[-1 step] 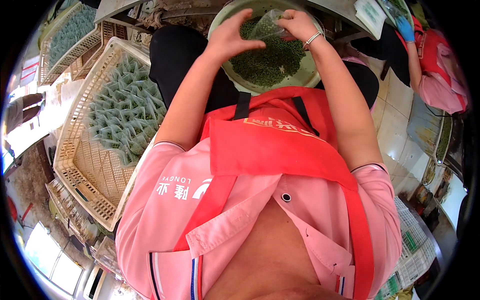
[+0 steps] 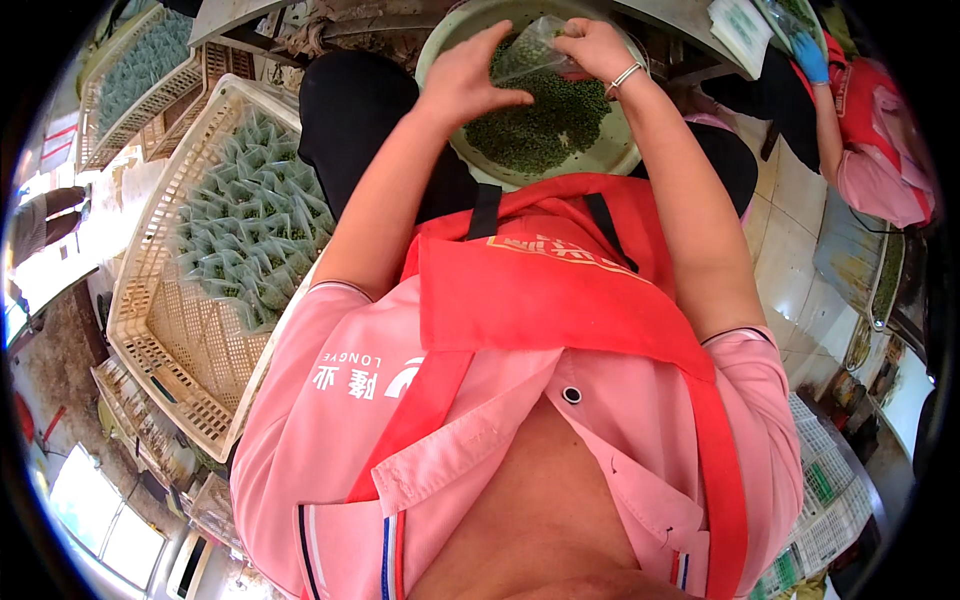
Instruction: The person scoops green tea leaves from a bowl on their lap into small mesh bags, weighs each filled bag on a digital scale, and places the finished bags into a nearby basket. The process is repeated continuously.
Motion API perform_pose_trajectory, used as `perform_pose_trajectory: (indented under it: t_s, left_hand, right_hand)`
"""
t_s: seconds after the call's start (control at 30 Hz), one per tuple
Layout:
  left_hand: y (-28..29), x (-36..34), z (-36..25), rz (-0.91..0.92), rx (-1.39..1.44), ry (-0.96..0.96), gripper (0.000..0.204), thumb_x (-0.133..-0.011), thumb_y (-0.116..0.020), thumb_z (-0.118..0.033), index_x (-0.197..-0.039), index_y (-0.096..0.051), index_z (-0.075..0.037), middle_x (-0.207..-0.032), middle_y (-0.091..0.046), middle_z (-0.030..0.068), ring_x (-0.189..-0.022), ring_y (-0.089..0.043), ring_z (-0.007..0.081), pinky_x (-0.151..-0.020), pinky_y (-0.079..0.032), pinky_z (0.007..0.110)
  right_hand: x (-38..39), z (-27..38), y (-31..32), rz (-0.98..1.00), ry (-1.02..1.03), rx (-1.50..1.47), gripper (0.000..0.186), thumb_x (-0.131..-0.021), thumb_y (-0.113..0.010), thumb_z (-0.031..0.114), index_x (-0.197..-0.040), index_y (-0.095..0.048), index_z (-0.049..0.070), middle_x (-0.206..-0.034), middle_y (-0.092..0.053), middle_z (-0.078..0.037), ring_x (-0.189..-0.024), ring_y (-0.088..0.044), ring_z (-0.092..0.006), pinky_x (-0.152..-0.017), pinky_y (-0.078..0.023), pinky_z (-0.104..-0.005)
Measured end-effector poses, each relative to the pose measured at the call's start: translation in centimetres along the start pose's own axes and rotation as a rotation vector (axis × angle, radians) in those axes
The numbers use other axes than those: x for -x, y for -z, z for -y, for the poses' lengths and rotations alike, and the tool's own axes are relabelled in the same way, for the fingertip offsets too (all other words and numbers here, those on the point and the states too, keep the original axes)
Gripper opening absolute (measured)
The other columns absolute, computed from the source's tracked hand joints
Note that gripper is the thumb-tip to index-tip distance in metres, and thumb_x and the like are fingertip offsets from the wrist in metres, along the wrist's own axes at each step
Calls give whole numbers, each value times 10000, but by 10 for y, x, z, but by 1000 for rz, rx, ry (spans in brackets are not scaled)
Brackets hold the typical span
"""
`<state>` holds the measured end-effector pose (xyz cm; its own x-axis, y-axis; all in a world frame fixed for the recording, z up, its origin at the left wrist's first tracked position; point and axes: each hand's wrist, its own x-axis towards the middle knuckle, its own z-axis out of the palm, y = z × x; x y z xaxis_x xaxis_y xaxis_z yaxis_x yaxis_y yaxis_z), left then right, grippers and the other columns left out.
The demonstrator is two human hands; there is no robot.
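Observation:
My right hand [image 2: 597, 50] pinches the edge of a clear plastic bag [image 2: 530, 52] above a round pale-green basin [image 2: 628, 165]. Some green stuff shows inside the bag. Beside the bag my left hand [image 2: 466, 82] is open, thumb and fingers spread in a curve; whether it touches the plastic I cannot tell. Loose small green grains [image 2: 545, 125], like green peppercorns, cover the bottom of the basin. A bracelet circles my right wrist.
On the left stands a cream plastic crate [image 2: 140, 300] with rows of filled clear bags [image 2: 255, 215]. Behind it is another crate [image 2: 105, 150] of such bags. A metal table edge [image 2: 690, 35] runs past the basin. At the far right a co-worker [image 2: 870, 130] wears a blue glove.
My left hand has moved very slightly right, toward the bag, and the bag has shifted a little toward it. My right hand is nearly still.

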<state>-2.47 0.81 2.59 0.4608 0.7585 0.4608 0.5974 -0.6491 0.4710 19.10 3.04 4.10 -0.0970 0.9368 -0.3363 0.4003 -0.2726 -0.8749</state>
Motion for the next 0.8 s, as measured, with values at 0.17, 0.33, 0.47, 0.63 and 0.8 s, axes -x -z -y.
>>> perform_pose_trajectory:
  t_s: [0.17,0.33,0.47,0.63,0.8]
  left_hand:
    - [-16,10,-8,102,121,455,721,-688,-742,-313,-1305,-413,-137,-1057,-618,175,-998,-586,336,-805,-471,399]
    - [-8,10,-2,170,165,635,678,-692,-721,-296,-1287,-438,-132,-1047,-633,155,-982,-606,313,-793,-478,384]
    - [-10,9,-8,159,295,536,687,-662,-726,-254,-1281,-452,-135,-1067,-621,170,-991,-599,324,-809,-475,385]
    - [-14,19,-15,235,203,375,604,-644,-709,-231,-1200,-504,-117,-962,-630,184,-915,-598,354,-760,-480,426]
    - [-16,17,-18,292,191,371,599,-653,-690,-230,-1204,-485,-115,-970,-626,187,-919,-594,360,-754,-478,437]
  right_hand:
    - [28,35,-7,136,-59,-157,294,-856,-587,197,-1082,-578,9,-944,-635,-62,-767,-630,-148,-625,-525,-238]
    - [48,44,7,-75,300,-35,296,-823,-556,120,-1109,-617,74,-944,-662,-61,-678,-599,-91,-590,-499,-238]
    - [62,35,-13,9,585,505,401,-749,-573,119,-1149,-607,131,-1072,-648,-65,-680,-615,-170,-656,-498,-296]
    - [60,42,-25,249,278,793,331,-721,-563,169,-1045,-634,185,-933,-649,-150,-873,-616,-342,-791,-492,-439]
    - [50,31,-22,319,302,794,305,-714,-572,183,-1009,-646,156,-934,-650,-155,-878,-617,-343,-800,-490,-426]
